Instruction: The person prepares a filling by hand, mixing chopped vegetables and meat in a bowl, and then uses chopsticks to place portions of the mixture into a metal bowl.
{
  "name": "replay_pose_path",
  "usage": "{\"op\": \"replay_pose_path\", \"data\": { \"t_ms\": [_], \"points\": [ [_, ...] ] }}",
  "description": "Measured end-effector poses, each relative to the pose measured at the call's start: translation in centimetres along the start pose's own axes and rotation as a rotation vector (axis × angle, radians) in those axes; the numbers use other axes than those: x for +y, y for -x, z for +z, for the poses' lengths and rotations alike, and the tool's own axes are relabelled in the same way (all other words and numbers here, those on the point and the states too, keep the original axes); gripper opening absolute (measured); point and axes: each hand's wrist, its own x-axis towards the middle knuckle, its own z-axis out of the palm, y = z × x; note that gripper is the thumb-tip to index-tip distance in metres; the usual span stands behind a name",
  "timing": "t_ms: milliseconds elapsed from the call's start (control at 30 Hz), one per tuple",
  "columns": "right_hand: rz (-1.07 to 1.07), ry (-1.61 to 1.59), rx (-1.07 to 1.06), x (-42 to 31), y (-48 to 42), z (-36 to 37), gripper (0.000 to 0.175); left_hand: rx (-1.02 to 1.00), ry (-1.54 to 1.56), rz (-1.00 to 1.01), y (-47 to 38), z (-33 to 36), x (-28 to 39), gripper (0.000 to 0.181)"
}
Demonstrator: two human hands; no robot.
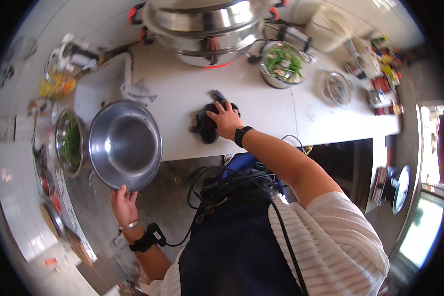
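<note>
My left hand (125,207) grips the near rim of a wide metal basin (127,144). Nothing shows inside the basin, which is held out over the floor at the counter's left front. My right hand (227,120) lies with spread fingers on a dark, crumpled bundle (209,127), seemingly cloth or plastic, on the white countertop (266,107). Whether its fingers grip the bundle is hard to tell. Behind it, to the right, a metal pot (275,79) holds chopped greens and pale pieces under what looks like a glass lid.
A large steel steamer (211,40) stands at the back. The sink (96,87) is at the left, near a metal bowl of long greens (71,142). A glass lid (338,88) and bottles (390,110) are on the right. Cables (281,222) hang across my front.
</note>
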Motion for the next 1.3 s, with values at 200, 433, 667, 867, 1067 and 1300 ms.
{"op": "replay_pose_path", "data": {
  "t_ms": [200, 433, 667, 867, 1067, 1300],
  "points": [
    [-0.322, -0.222, 0.174, -7.4, -8.6, -0.6, 0.031, 0.357, 0.063, 0.022, 8.7, -12.3, -6.6, 0.026],
    [-0.566, 0.152, -0.25, -16.9, -8.8, 4.4, 0.06, 0.525, 0.116, -0.032, 16.6, -13.3, -10.1, 0.024],
    [-0.74, 0.124, -0.158, -9.2, -1.0, 5.7, 0.043, 0.421, 0.119, -0.011, 14.5, -10.3, -9.9, 0.024],
    [-0.419, 0.152, -0.085, 8.9, 12.9, 1.6, 0.039, 0.152, 0.076, -0.018, 12.6, -5.3, -10.5, 0.026],
    [0.027, 0.08, 0.165, 25.5, 28.2, 0.5, 0.043, -0.026, -0.069, -0.068, 11.8, 7.5, -9.9, 0.021],
    [0.661, -0.205, 0.558, 37.0, 42.7, 0.4, 0.036, -0.282, -0.159, -0.226, 9.8, 16.5, -13.8, 0.012]
  ]
}}
